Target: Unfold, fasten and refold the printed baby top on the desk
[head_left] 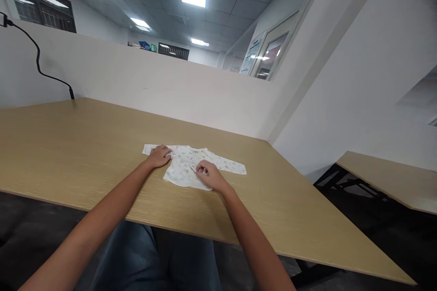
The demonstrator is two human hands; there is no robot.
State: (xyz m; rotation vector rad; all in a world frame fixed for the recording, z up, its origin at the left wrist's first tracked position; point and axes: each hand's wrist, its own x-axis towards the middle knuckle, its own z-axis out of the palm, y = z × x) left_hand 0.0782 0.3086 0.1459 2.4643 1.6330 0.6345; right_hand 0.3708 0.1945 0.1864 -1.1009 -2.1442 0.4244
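Note:
A small white baby shirt (182, 167) with a scattered coloured print lies spread on the wooden table, its two long sleeves out to the sides. My left hand (159, 156) rests flat over the left sleeve near the armpit, fingers stretched out. Over the right half of the shirt's front, my right hand (210, 176) has its fingers curled, with thumb and forefinger pinched at the cloth near the middle. The hand covers part of the shirt's lower right side. The right sleeve (232, 165) lies straight, untouched.
The light wooden table (85, 145) has its front edge just above my legs. A low white partition (164, 86) stands behind it, and a black cable (39, 61) hangs at the far left. Another table (389, 177) stands at the right.

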